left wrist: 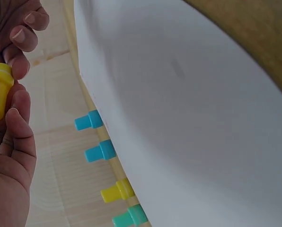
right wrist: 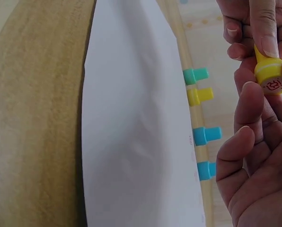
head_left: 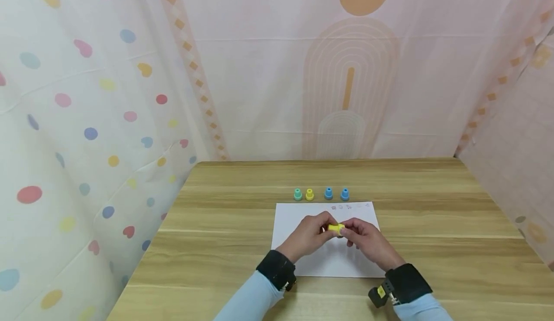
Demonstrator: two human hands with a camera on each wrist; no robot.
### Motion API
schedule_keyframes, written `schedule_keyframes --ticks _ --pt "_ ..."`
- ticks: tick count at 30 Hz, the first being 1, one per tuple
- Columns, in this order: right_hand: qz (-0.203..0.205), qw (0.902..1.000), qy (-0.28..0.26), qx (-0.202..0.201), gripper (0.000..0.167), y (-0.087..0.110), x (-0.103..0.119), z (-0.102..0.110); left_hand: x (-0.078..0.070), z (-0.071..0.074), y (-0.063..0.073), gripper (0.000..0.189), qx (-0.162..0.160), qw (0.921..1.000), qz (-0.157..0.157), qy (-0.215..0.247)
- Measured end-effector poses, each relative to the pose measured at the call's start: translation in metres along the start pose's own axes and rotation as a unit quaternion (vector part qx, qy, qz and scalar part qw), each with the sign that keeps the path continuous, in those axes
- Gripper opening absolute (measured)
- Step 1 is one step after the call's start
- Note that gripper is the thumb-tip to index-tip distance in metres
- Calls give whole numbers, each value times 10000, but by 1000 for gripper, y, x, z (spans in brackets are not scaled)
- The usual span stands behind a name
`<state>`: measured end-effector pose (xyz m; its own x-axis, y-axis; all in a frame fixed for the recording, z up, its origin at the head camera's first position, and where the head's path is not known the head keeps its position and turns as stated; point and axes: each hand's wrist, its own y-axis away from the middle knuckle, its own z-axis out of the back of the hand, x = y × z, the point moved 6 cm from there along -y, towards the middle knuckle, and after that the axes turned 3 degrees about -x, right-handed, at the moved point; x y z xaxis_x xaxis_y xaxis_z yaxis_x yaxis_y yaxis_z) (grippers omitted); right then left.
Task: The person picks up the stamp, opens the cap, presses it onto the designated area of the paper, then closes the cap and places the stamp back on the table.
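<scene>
Both hands hold one yellow toy stamp [head_left: 333,228] just above a white sheet of paper [head_left: 329,261]. The left hand [head_left: 308,236] pinches its narrow handle end between thumb and fingers. At the wider base, the right hand [head_left: 369,242] grips with thumb and fingertips. In the right wrist view the stamp's face [right wrist: 273,85] shows a red design, turned partly toward the camera. Small faint marks [head_left: 340,207] run along the paper's far edge. Fingers cover part of the stamp in every view.
Behind the paper stand a green stamp [head_left: 297,194], another yellow stamp [head_left: 309,194], and two blue stamps, one left [head_left: 329,193] and one right [head_left: 345,194]. All rest on a wooden table [head_left: 216,244]. Patterned curtains [head_left: 259,95] hang behind and at both sides.
</scene>
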<state>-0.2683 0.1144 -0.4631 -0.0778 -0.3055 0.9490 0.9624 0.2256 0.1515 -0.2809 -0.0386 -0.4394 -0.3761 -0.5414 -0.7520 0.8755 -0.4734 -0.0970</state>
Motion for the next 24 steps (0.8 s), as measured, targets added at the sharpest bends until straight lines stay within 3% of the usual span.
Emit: schedule_keyframes --ticks 16,24 --pt "92 9999 13 -103 32 -1 6 2 -7 3 -9 14 -98 9989 -361 -278" --pt "30 9999 73 -98 41 -1 8 0 -3 6 -8 17 -222 9988 -307 -299"
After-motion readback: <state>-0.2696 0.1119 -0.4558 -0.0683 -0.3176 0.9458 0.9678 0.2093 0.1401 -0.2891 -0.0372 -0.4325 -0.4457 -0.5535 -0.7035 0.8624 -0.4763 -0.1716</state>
